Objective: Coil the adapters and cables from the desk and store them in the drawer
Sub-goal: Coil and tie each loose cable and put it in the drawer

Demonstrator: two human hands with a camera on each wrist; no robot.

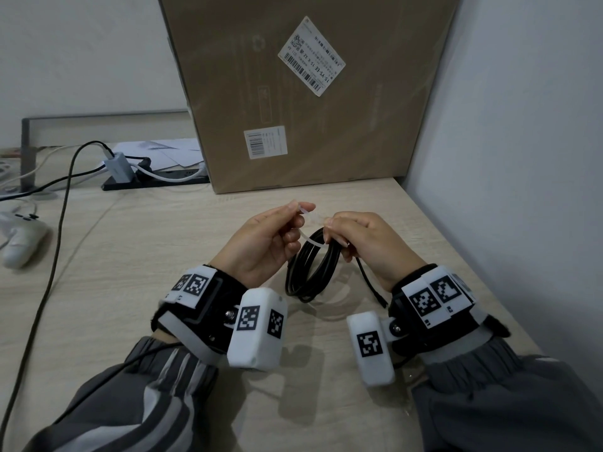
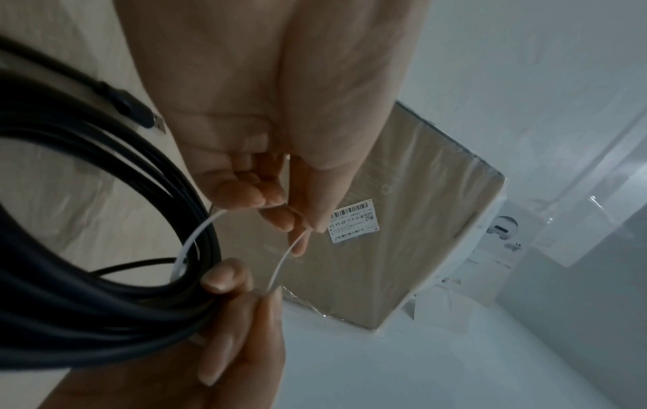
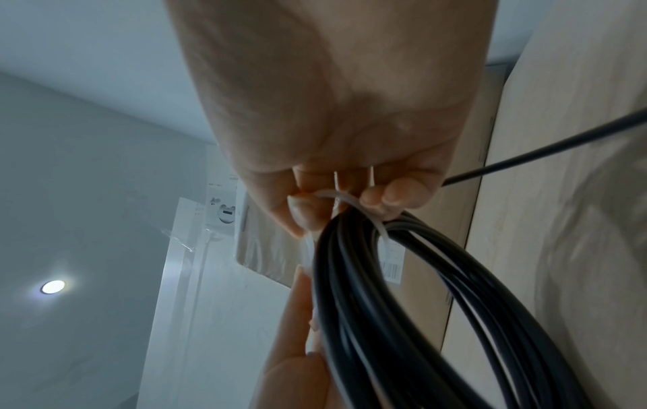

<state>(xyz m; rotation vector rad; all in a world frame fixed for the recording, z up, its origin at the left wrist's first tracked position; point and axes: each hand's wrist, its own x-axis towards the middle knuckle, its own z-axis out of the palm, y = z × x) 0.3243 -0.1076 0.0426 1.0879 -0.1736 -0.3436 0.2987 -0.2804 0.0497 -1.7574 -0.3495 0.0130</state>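
**wirewrap_q:** While the desk [image 1: 137, 243] sits right there, why is the black cable coil [image 1: 310, 272] being held up above it?

**tidy_desk:** So the white zip tie [image 1: 310, 241] can be passed around the bundle. The loops are pinched together at the top by the right hand [image 1: 362, 243], along with one end of the tie, so nothing springs loose. The free end is pinched between thumb and fingertips of the left hand [image 1: 270, 243], probably to be threaded. One plug end [image 1: 380, 296] is left dangling. No drawer can be seen yet.
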